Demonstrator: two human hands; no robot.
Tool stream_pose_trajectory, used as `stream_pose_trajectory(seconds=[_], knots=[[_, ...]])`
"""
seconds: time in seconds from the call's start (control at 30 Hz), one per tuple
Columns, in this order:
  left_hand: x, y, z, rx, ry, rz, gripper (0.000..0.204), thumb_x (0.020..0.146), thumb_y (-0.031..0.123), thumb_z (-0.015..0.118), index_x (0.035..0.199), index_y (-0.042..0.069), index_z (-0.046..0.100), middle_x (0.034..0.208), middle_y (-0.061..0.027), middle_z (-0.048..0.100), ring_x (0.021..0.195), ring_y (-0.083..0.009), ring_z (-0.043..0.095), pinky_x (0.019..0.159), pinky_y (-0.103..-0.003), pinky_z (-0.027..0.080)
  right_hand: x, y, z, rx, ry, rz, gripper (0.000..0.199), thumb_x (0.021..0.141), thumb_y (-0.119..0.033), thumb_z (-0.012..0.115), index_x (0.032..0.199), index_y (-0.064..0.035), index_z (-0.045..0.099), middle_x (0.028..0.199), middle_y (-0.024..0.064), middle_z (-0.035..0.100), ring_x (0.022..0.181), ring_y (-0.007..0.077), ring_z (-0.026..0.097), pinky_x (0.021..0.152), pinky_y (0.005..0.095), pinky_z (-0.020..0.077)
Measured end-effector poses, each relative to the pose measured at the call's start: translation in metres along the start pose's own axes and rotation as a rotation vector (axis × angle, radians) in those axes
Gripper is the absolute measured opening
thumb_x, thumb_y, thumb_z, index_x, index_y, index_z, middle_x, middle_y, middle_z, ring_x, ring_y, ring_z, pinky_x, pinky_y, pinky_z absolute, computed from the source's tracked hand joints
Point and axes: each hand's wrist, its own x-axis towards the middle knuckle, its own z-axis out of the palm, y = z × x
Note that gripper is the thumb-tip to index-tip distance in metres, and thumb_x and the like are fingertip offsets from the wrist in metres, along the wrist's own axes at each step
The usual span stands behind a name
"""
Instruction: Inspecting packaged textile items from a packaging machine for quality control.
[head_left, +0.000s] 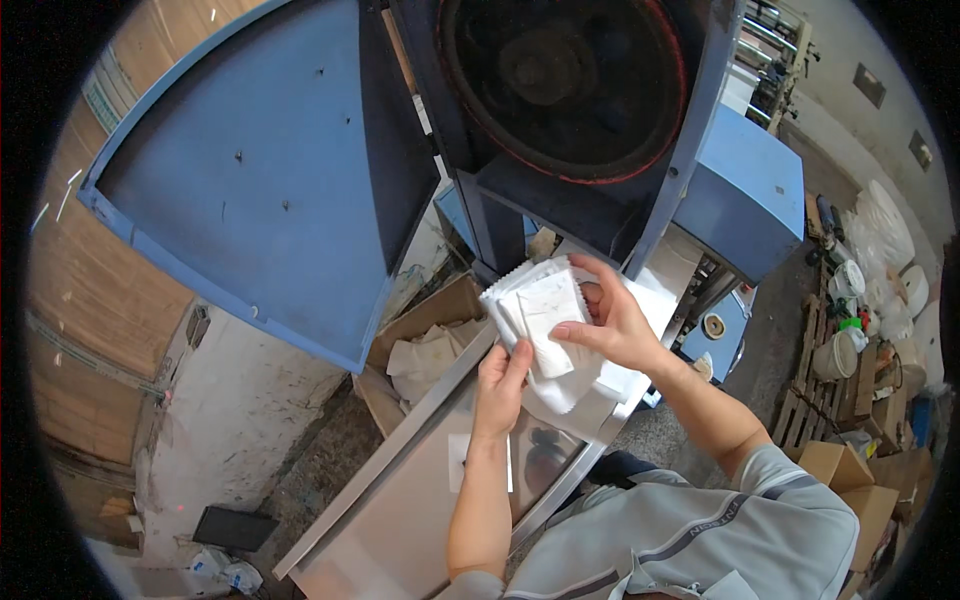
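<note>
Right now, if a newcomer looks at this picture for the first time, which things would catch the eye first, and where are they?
Probably the big blue panel at the upper left and the dark, red-edged wheel at the top, right of centre. Near the middle, the left hand and the right hand hold white packets, some with zigzag edges.

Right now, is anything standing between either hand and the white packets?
Nothing visible is in the way: both hands already touch them. The left hand holds the white packets at their lower left, and the right hand holds their right side. The metal surface lies below, not between.
</note>
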Motion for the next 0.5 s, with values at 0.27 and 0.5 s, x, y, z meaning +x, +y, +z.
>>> stream_pose_trajectory(seconds=[0.27,0.5], knots=[[-0.002,-0.006,0.013,-0.111,0.117,0.08,0.042,0.105,0.034,0.046,0.128,0.0,0.055,0.121,-0.0069,0.062,0.109,-0.0127,0.058,0.094,-0.029,0.045,0.0,0.014,-0.003,-0.1,-0.063,0.094,0.063,0.079,-0.025,0.083,0.125,0.005,0.053,0.114,0.0146,0.065,0.104,0.0179,0.063,0.092,0.0321,0.0497],[-0.003,-0.012,0.011,0.039,0.146,0.149,0.039,0.105,0.034,0.045,0.122,0.001,0.058,0.118,-0.0081,0.064,0.107,-0.0139,0.06,0.094,-0.03,0.046,0.002,0.022,-0.005,0.098,-0.162,0.256,0.063,0.078,-0.019,0.084,0.129,0.0008,0.053,0.118,0.0076,0.064,0.11,0.0163,0.06,0.098,0.0327,0.0464]])
